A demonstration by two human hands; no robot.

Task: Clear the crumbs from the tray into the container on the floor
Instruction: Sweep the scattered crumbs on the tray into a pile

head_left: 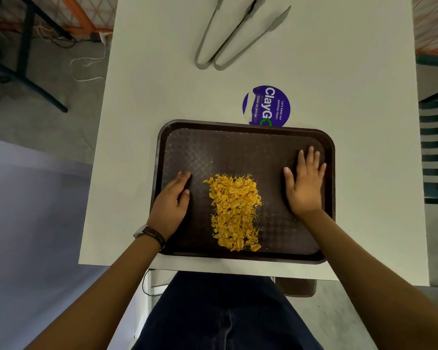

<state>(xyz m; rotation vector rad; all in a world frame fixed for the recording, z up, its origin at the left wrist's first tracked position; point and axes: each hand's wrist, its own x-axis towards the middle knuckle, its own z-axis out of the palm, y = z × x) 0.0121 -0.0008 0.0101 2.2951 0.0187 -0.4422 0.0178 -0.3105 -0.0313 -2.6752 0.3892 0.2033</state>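
A dark brown textured tray (238, 145) lies on the white table near its front edge. A pile of yellow-orange crumbs (234, 210) sits in the tray's middle, reaching toward the near rim. My left hand (171, 204) rests on the tray's left side, fingers loosely curled on the surface, holding nothing. Flat on the tray's right side lies my right hand (305, 184), fingers spread. Both hands are apart from the crumbs. No container shows clearly on the floor.
Two metal tongs (238, 34) lie at the far end of the white table (137, 122). A round purple sticker (266, 106) is just beyond the tray. A brown object (296, 287) shows below the table's front edge. A chair (435, 147) stands at right.
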